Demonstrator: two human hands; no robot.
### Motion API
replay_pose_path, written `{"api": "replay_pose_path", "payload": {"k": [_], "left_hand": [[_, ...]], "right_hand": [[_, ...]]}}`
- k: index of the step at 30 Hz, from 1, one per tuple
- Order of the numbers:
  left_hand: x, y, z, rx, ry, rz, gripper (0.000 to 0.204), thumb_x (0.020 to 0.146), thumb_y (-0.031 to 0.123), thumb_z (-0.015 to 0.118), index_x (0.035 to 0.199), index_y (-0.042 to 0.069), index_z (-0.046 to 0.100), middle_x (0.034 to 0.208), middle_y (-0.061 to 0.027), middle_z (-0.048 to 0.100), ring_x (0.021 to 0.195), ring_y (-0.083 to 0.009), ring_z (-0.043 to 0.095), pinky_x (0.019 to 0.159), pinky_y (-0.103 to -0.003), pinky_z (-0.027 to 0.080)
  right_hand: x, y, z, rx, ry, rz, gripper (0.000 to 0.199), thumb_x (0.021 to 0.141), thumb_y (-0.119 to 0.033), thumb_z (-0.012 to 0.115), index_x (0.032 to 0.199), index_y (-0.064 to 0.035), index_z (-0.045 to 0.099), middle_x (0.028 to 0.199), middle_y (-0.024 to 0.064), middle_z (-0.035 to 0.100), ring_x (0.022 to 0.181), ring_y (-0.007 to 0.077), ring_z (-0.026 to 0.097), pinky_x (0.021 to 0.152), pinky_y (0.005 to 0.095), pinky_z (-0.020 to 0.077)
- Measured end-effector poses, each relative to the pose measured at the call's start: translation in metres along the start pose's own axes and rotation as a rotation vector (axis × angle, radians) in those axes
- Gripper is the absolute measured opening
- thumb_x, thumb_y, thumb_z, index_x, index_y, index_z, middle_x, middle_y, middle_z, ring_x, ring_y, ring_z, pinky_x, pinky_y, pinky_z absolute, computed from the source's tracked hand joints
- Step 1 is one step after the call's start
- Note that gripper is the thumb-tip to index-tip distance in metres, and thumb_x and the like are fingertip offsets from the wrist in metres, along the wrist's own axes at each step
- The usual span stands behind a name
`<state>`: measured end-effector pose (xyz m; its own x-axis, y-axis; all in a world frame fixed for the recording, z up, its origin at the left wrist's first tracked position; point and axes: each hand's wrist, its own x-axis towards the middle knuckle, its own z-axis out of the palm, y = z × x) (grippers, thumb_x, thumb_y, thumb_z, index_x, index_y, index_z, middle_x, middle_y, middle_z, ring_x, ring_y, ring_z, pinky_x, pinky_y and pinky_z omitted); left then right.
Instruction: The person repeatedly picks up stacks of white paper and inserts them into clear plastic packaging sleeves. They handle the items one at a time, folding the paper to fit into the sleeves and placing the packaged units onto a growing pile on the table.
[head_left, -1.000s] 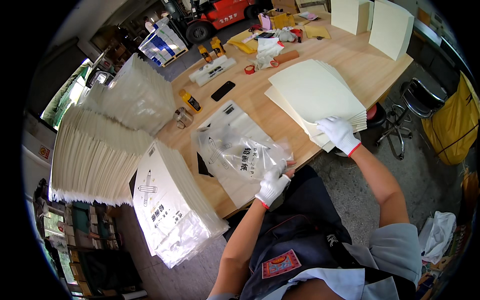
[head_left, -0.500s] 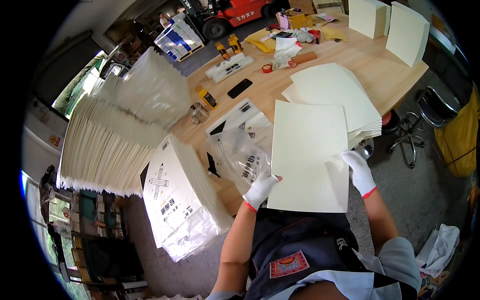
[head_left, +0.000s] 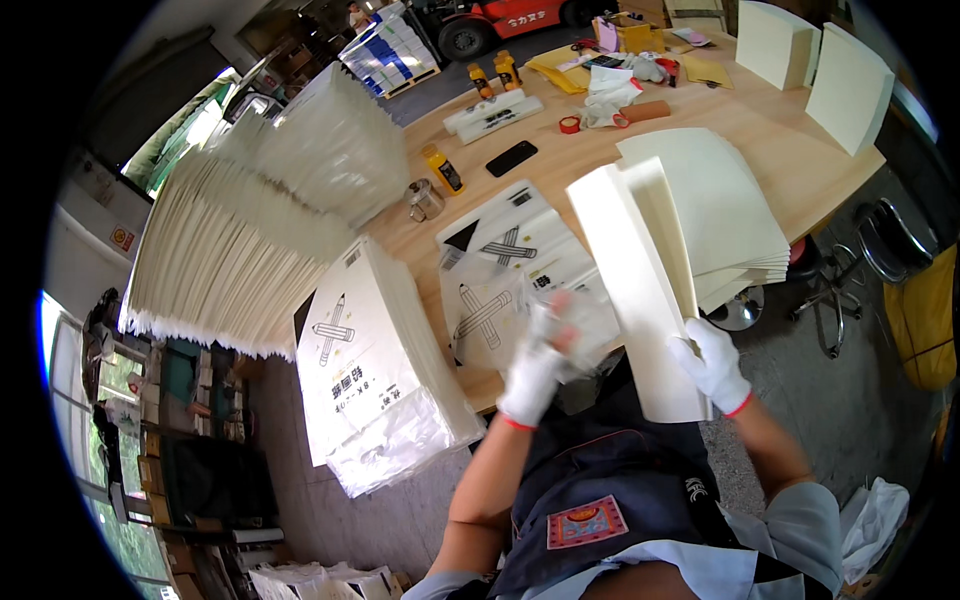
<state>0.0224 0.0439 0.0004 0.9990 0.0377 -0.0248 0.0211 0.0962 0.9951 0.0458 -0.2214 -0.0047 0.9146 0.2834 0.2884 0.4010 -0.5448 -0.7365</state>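
Note:
My right hand, in a white glove with a red cuff, is closed on the lower right side of a stack of cream paper. The stack is bent lengthwise into a curve, its upper end standing over the table. My left hand, gloved alike, is at the near end of a clear printed plastic bag; its fingers are smeared by motion, so their grip does not show. More flat printed bags lie beneath and beyond that bag. Right of the held stack lie fanned cream sheets.
At left stand a pile of filled printed packs, a tall paper stack and plastic-wrapped stacks. A phone, yellow bottle, metal cup and red tape roll lie farther back. Two paper blocks stand at far right.
My left hand has let go of the paper stack and moved onto the plastic bag's near end. The stack, flat before, is now bent in my right hand. The whole view has shifted slightly.

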Motion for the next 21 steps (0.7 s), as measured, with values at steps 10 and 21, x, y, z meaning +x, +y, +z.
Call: {"api": "replay_pose_path", "payload": {"k": [10, 21], "left_hand": [[-0.041, 0.096, -0.029, 0.262, 0.062, 0.267, 0.059, 0.087, 0.008, 0.052, 0.144, 0.005, 0.035, 0.138, -0.0129, 0.048, 0.107, -0.0163, 0.049, 0.079, -0.027, 0.037], [-0.086, -0.032, 0.003, 0.882, -0.148, 0.868, 0.025, 0.072, -0.005, 0.064, 0.096, 0.001, 0.066, 0.084, -0.0082, 0.068, 0.06, -0.023, 0.062, 0.051, -0.031, 0.05]], "right_hand": [[0.035, -0.041, 0.002, -0.564, -0.231, -0.614, 0.014, 0.078, -0.02, 0.063, 0.084, -0.0087, 0.057, 0.116, 0.0121, 0.057, 0.072, 0.0245, 0.063, 0.058, 0.0372, 0.0538], [0.048, 0.027, 0.083, 0.906, -0.493, 0.525, 0.022, 0.089, -0.023, 0.055, 0.097, -0.0051, 0.066, 0.083, 0.0063, 0.066, 0.081, 0.0163, 0.063, 0.072, 0.0306, 0.049]]}}
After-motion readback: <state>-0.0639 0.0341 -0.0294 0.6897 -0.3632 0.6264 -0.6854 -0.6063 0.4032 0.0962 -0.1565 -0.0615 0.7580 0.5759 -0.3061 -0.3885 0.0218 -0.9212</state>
